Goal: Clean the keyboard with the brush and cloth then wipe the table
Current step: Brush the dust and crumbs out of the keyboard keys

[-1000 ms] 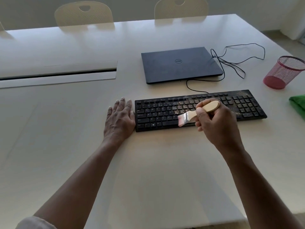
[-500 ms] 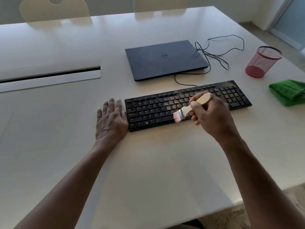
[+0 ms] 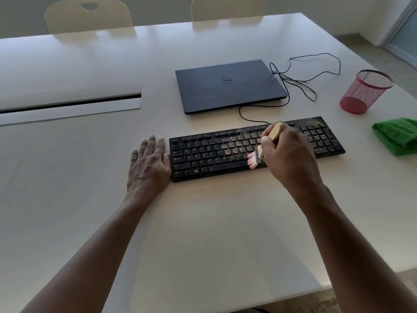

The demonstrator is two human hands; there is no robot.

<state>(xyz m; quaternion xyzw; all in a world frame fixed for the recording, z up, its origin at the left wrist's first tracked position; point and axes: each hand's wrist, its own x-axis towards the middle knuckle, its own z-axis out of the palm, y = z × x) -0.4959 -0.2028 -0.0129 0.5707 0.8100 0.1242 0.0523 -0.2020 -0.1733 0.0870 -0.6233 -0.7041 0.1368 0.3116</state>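
Grip-wise, the left hand [image 3: 150, 164] lies flat with straight fingers on the worktop [image 3: 203, 233], touching the left end of the keyboard [image 3: 257, 149], while the right hand [image 3: 291, 159] is curled round the brush [image 3: 266, 143], pink bristles down on the lower middle keys. Gritty crumbs sit on the middle keys and the top right corner. My worry: a quick flick could scatter grit across the pale worktop or toward the closed laptop [image 3: 230, 85] just behind, and pushing it down between keys would be worse. The black cable [image 3: 304, 71] looks easy to snag too. Further right there's a pink mesh cup [image 3: 366, 91], and the green cloth [image 3: 397, 135] waits near the edge. Two chairs sit at the far side of the glossy worktop.
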